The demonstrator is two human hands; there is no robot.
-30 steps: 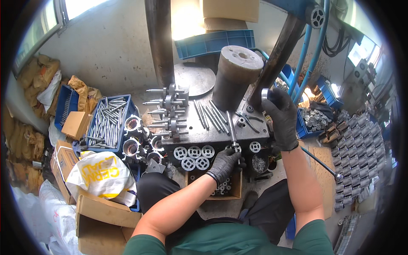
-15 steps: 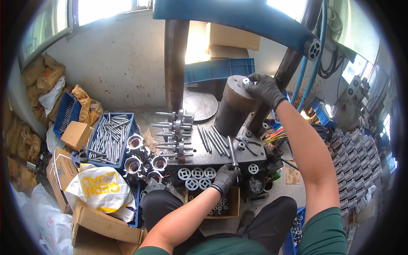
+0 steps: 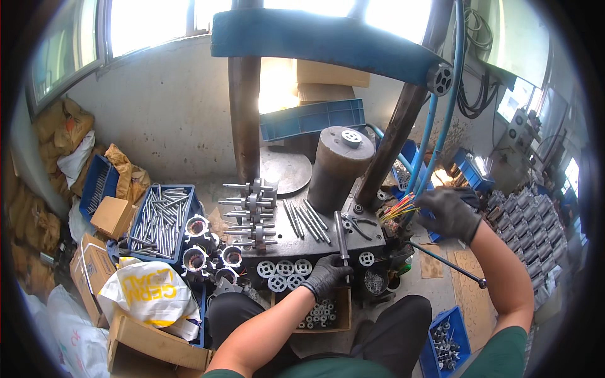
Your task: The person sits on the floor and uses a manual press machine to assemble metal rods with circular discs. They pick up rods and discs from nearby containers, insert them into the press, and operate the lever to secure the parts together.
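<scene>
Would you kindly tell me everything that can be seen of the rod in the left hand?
The rod is straight, slim and grey, apparently metal, with a brighter section toward one end. The dark-gloved left hand grips that end, covering much of it. The far end points forward and slightly left, near the base of the cylinder, with pliers to its right. Whether it touches the bench is unclear.
</scene>
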